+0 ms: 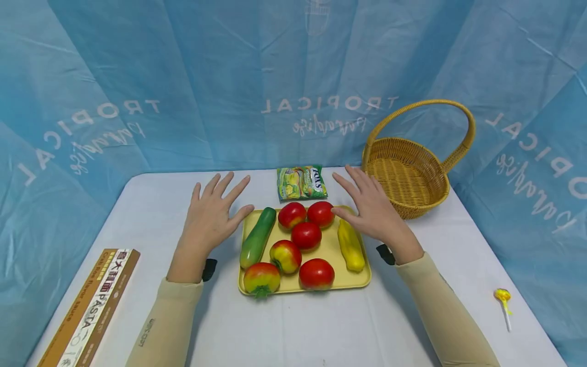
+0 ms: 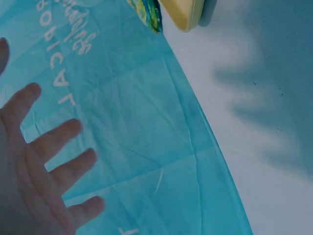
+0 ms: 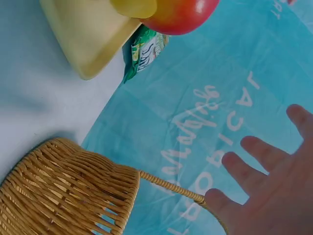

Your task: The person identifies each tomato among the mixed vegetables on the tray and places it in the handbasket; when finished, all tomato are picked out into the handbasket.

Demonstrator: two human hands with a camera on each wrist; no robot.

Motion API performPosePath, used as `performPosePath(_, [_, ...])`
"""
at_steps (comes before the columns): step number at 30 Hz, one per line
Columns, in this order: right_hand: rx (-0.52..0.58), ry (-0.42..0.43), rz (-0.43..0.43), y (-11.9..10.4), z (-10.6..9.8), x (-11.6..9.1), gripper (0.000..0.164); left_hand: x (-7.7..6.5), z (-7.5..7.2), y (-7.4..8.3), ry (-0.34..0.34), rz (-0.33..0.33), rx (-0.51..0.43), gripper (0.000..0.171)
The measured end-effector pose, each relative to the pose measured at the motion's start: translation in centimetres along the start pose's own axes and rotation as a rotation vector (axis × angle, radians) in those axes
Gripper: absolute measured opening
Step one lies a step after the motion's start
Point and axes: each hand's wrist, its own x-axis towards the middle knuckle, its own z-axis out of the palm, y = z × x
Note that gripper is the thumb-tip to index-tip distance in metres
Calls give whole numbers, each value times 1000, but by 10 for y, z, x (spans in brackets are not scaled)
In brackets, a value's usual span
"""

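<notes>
My left hand [image 1: 210,216] hovers with spread fingers at the left side of a yellow tray [image 1: 284,289]. On the other side my right hand [image 1: 372,206] is held out the same way, fingers apart, its thumb overlapping the tray's far right corner in the head view. Neither hand holds anything. The tray carries a green cucumber-like vegetable [image 1: 258,238] at left and a yellow elongated vegetable [image 1: 350,245] at right. Between them lie several round red fruits [image 1: 306,236] and two red-and-yellow ones [image 1: 285,256], [image 1: 262,278], the front one showing green leaves.
Behind the tray lies a green candy bag [image 1: 301,182]. A wicker basket [image 1: 405,176] with a tall handle stands at the back right, close by my right hand. A pasta box [image 1: 89,308] lies at front left, a yellow lollipop [image 1: 503,300] at right. Blue curtains [image 1: 229,76] surround the table.
</notes>
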Motion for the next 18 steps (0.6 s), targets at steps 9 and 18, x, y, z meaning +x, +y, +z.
performPosePath(9, [387, 43, 43, -2, -5, 4, 83, -2, 6, -13, -127, -82, -163, 63])
performPosePath(18, [746, -72, 33, 10, -1, 23, 89, -1, 39, -34, -418, -168, -743, 51])
